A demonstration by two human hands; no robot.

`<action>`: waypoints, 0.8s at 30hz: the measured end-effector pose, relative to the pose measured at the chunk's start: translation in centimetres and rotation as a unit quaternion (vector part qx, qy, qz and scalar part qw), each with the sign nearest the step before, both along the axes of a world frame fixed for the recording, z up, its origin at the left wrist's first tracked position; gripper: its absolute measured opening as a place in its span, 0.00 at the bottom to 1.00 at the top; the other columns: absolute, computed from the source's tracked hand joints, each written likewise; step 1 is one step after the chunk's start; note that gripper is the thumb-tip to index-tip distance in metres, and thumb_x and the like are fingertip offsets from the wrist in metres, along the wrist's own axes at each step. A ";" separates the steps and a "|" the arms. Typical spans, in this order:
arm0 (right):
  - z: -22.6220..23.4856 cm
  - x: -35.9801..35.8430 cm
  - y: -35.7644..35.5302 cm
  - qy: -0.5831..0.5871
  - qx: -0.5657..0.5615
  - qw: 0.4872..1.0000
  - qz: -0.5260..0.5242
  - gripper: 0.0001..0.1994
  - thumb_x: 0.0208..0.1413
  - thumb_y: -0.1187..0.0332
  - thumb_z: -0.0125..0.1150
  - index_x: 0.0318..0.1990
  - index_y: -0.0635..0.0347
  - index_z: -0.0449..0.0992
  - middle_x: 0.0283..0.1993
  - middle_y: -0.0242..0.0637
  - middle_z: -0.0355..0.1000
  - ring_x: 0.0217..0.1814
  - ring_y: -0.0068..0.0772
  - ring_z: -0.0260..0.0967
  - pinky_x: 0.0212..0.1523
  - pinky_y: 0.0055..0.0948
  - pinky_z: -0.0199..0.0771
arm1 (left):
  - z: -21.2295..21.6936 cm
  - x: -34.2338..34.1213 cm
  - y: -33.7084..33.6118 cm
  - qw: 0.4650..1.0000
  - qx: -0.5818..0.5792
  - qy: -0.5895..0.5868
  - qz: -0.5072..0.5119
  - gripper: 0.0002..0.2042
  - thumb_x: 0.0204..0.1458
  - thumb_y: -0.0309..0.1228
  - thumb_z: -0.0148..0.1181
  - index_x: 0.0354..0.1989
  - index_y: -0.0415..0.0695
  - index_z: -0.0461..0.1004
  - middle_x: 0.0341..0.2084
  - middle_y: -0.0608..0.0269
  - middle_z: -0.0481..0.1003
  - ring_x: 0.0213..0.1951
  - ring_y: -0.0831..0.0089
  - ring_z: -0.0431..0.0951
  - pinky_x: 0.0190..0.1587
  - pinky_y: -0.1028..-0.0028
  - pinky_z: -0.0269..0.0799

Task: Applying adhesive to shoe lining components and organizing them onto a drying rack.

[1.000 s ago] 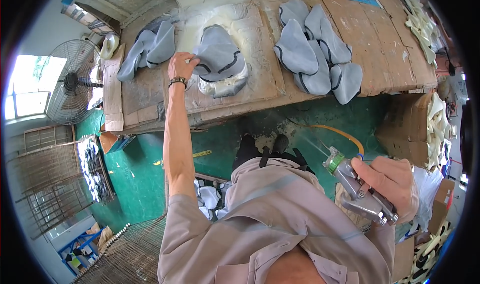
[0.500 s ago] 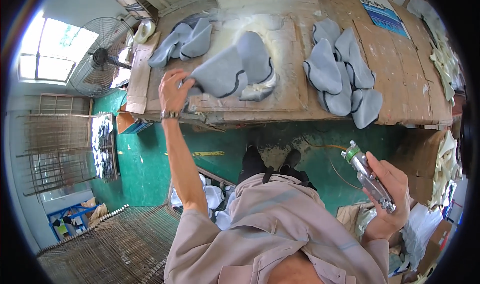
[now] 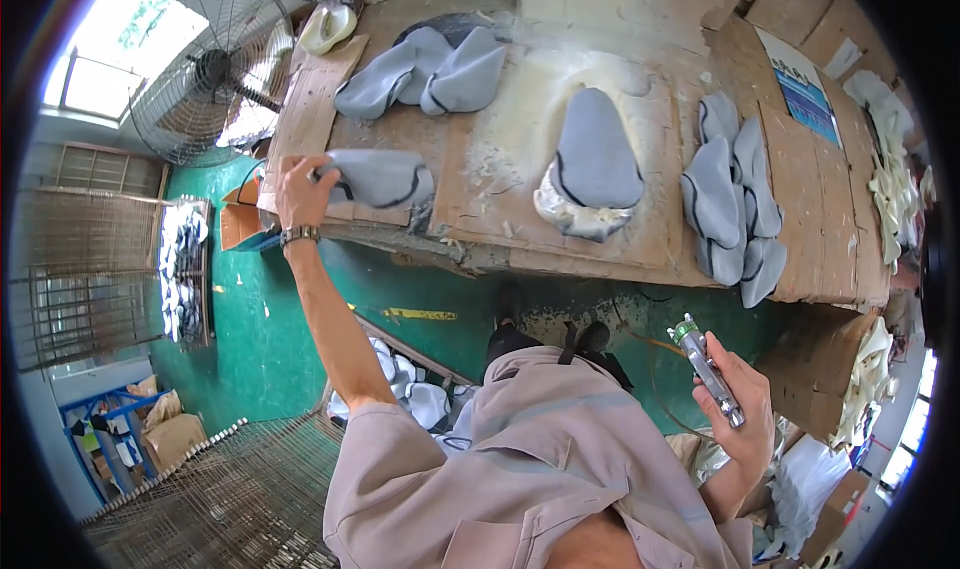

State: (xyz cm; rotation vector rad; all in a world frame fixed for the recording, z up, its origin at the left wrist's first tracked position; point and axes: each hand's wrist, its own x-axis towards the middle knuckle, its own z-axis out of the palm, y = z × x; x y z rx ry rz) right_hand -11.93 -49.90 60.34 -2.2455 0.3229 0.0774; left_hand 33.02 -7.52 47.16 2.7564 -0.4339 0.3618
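Observation:
At the table's left front edge, my left hand (image 3: 302, 201) pinches the end of a grey fabric piece with black edging (image 3: 378, 177). The piece stretches to the right, low over the cardboard. A similar rounded grey piece (image 3: 600, 149) sits on a pale, crusted lump (image 3: 580, 217) near the middle of the table. Off the table, at my right side, my right hand (image 3: 745, 399) is wrapped round a silver spray gun with a green ring (image 3: 708, 371). Its nozzle end points up and left, away from the fabric pieces.
Several grey pieces (image 3: 462, 74) lie at the back left, and another overlapping group (image 3: 715, 194) lies to the right. A cage fan (image 3: 212, 69) stands beyond the table's left end. Wire racks (image 3: 230, 489) are at lower left, and a cardboard box (image 3: 815, 369) is under the right end.
My left hand has carried its grey piece left, away from the other grey piece on the lump. The spray gun stays in my right hand. The whole view has shifted.

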 end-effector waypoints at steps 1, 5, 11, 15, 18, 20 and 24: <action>-0.2 1.3 1.1 0.004 0.002 1.000 -0.007 0.33 0.46 0.81 0.65 0.64 0.69 0.68 0.40 0.51 0.74 0.36 0.47 0.73 0.41 0.30 0.73 | -0.8 1.4 1.0 0.998 0.009 -0.059 0.000 0.16 0.41 0.34 0.72 0.42 0.51 0.84 0.40 0.56 0.75 0.45 0.55 0.75 0.49 0.60 0.71; -0.5 5.4 4.8 0.037 0.007 0.999 -0.032 0.32 0.49 0.78 0.67 0.64 0.69 0.68 0.42 0.51 0.75 0.37 0.45 0.73 0.42 0.32 0.73 | -6.0 4.6 4.5 0.988 0.040 -0.147 0.009 0.22 0.42 0.32 0.71 0.50 0.55 0.80 0.39 0.57 0.74 0.46 0.55 0.74 0.50 0.56 0.71; 0.6 9.0 7.9 0.050 -0.015 0.997 -0.053 0.30 0.49 0.78 0.64 0.64 0.69 0.69 0.42 0.49 0.75 0.38 0.42 0.74 0.42 0.30 0.73 | -25.3 9.3 14.6 0.974 0.097 0.055 0.197 0.24 0.47 0.27 0.66 0.56 0.59 0.76 0.47 0.55 0.77 0.49 0.51 0.77 0.53 0.54 0.72; 2.2 8.3 8.4 0.047 -0.042 0.993 -0.104 0.30 0.48 0.79 0.63 0.63 0.68 0.70 0.42 0.48 0.75 0.37 0.43 0.74 0.42 0.29 0.73 | -32.3 12.2 17.8 0.893 -0.313 0.137 0.293 0.27 0.46 0.24 0.64 0.59 0.50 0.73 0.50 0.54 0.76 0.48 0.58 0.79 0.53 0.60 0.75; 2.6 9.0 8.4 0.048 -0.064 0.992 -0.093 0.29 0.48 0.79 0.63 0.62 0.69 0.71 0.41 0.50 0.75 0.37 0.46 0.74 0.41 0.29 0.73 | -35.8 10.1 17.4 0.821 -0.444 0.010 0.357 0.32 0.44 0.19 0.65 0.63 0.39 0.66 0.51 0.51 0.76 0.47 0.62 0.79 0.49 0.65 0.79; 4.1 6.0 4.8 -0.009 -0.045 0.995 -0.089 0.31 0.44 0.82 0.61 0.62 0.68 0.71 0.39 0.50 0.75 0.36 0.49 0.74 0.40 0.29 0.73 | -31.8 11.8 26.0 0.758 -0.597 -0.128 0.229 0.33 0.42 0.12 0.61 0.63 0.38 0.65 0.49 0.48 0.76 0.44 0.59 0.79 0.44 0.63 0.80; 5.3 5.3 5.6 0.000 -0.122 0.984 -0.128 0.32 0.43 0.79 0.65 0.62 0.68 0.72 0.45 0.49 0.77 0.40 0.41 0.76 0.44 0.29 0.72 | -34.8 1.7 12.4 0.716 -0.589 -0.091 0.364 0.29 0.44 0.10 0.58 0.60 0.38 0.71 0.47 0.54 0.76 0.44 0.64 0.77 0.43 0.69 0.78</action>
